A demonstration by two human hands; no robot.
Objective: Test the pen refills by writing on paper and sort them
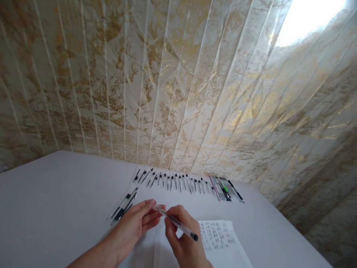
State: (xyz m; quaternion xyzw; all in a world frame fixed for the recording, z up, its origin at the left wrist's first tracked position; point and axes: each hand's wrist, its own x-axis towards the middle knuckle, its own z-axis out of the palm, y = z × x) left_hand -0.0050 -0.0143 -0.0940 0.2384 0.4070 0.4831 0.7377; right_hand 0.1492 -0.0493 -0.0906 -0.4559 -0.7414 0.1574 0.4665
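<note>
A clear-barrelled pen point(180, 225) with a black end lies slantwise in the grip of my right hand point(185, 238), its black end toward me. The fingertips of my left hand point(139, 219) pinch the pen's far, clear end. Whether that end is a separate cap or part of the barrel, I cannot tell. Both hands are above white paper at the front of the table. Under and beside my right hand lies a sheet with handwriting point(217, 235), partly covered by the hand.
Along the back edge of the white table point(55, 201) runs a row of clear pens with black parts point(175, 182). Several pens, one with bright green, form a group point(226, 189) at its right end. More pens point(124, 204) lie beyond my left wrist. A gold-patterned curtain point(167, 85) hangs behind.
</note>
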